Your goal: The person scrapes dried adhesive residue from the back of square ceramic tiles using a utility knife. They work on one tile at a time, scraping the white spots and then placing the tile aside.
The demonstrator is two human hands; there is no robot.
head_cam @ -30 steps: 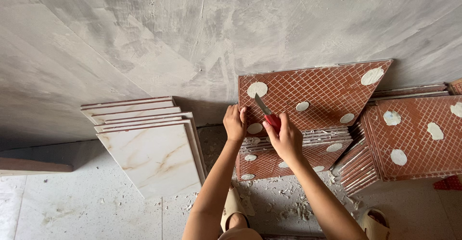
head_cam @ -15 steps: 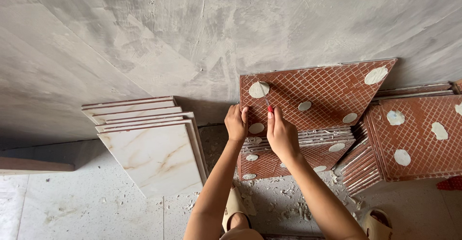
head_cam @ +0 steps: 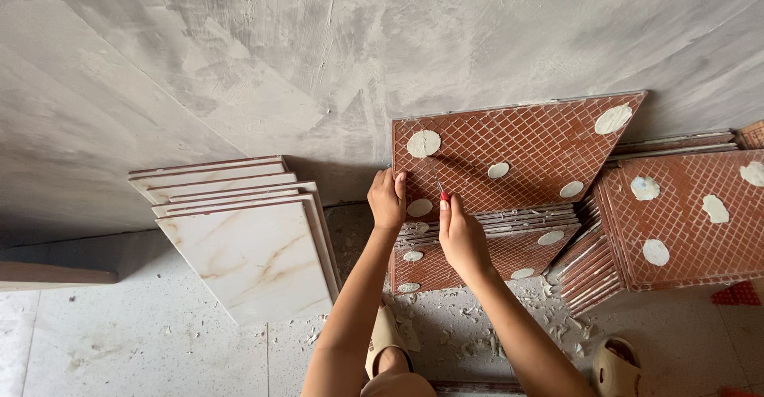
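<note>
A red-brown tile [head_cam: 525, 154] with a diamond-grid back and white round blobs leans against the grey wall. My left hand [head_cam: 387, 200] grips its left edge. My right hand [head_cam: 460, 236] is closed on a red-handled knife [head_cam: 440, 188], whose blade points up at the tile's back below a white blob [head_cam: 423, 143]. Under my hands stands a row of the same tiles [head_cam: 477, 246] on edge.
Several white marbled tiles [head_cam: 247, 246] lean against the wall at the left. More red-brown tiles [head_cam: 676, 222] with white blobs lean at the right. White scrapings [head_cam: 477, 329] litter the speckled floor. My sandalled feet [head_cam: 617, 369] show at the bottom.
My right hand has turned and dropped a little, so the knife blade, once slanting left and plainly visible, now points up against the tile and is mostly hidden by the hand.
</note>
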